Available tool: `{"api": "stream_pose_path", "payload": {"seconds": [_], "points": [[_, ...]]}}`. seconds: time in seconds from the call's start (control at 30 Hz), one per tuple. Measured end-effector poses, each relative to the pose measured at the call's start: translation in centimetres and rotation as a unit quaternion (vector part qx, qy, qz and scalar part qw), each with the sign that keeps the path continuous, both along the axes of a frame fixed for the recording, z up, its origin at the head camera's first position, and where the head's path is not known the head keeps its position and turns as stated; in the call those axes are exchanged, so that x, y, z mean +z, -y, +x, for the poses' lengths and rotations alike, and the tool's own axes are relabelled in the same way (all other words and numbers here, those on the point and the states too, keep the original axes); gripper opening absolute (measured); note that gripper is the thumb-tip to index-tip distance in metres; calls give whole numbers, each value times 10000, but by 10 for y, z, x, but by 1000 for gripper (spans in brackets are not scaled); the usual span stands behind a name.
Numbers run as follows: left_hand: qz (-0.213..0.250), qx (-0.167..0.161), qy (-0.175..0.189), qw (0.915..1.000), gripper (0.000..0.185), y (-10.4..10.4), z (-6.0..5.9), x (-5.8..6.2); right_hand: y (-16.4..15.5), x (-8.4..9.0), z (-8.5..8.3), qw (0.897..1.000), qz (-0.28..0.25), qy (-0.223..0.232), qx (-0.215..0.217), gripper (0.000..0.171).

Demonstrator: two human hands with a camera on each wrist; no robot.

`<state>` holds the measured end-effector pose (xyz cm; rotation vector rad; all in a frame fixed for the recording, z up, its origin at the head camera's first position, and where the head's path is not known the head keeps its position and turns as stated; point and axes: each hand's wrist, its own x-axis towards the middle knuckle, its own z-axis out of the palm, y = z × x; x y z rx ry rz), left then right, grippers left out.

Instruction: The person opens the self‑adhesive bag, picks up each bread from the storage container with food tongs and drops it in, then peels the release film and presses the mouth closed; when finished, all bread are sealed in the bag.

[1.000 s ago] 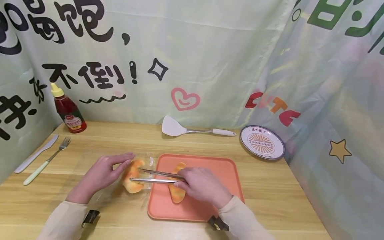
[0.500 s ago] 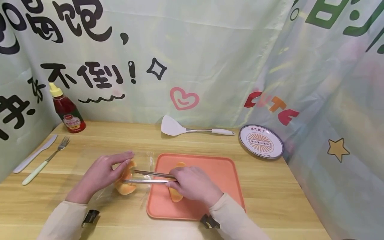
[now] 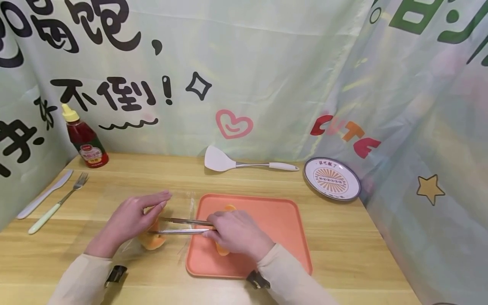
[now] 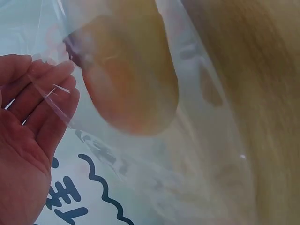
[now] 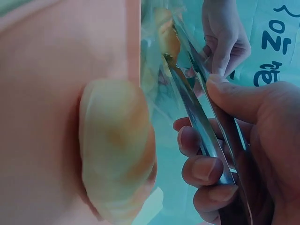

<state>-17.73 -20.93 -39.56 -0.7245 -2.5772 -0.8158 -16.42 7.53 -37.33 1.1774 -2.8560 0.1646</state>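
My right hand (image 3: 242,234) grips metal tongs (image 3: 183,231). Their serrated tips lie at a curved, golden bread roll (image 3: 151,241) in the right wrist view. That roll shows through a clear plastic bag (image 4: 206,136) in the left wrist view. My left hand (image 3: 127,220) has its fingers extended, with the bag's film draped over the fingertips; in the head view this hand partly hides the roll. Beneath my right hand, a second bread roll (image 5: 115,145) lies on the coral tray (image 3: 284,224), mostly covered by the hand in the head view.
A spatula (image 3: 251,164) lies along the back of the wooden table, beside a patterned plate (image 3: 331,178) leaning at the right. At the left are a red sauce bottle (image 3: 87,142), a fork (image 3: 57,205) and a knife (image 3: 45,195). Printed cloth walls enclose the table.
My right hand, the tongs and the roll at their tips have shifted left, further under my left hand. The left hand has stayed nearly in place.
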Motion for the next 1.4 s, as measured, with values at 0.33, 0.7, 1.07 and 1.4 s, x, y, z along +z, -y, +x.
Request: {"api": "stream_pose_path", "payload": {"seconds": [0.33,0.7,1.07,1.4], "points": [[-162,175,232,9994,27,2,1,0,14,-1,-3,9997,105,-168,138,27],[-251,228,395,9986,28,0,2,3,21,-2,-10,9996,135,-48,244,28],[-208,172,-60,9996,27,0,-1,-2,39,-2,-17,9989,311,28,340,27],[-240,155,-253,9993,27,3,-3,-6,46,-2,-20,9983,525,171,208,30]]}}
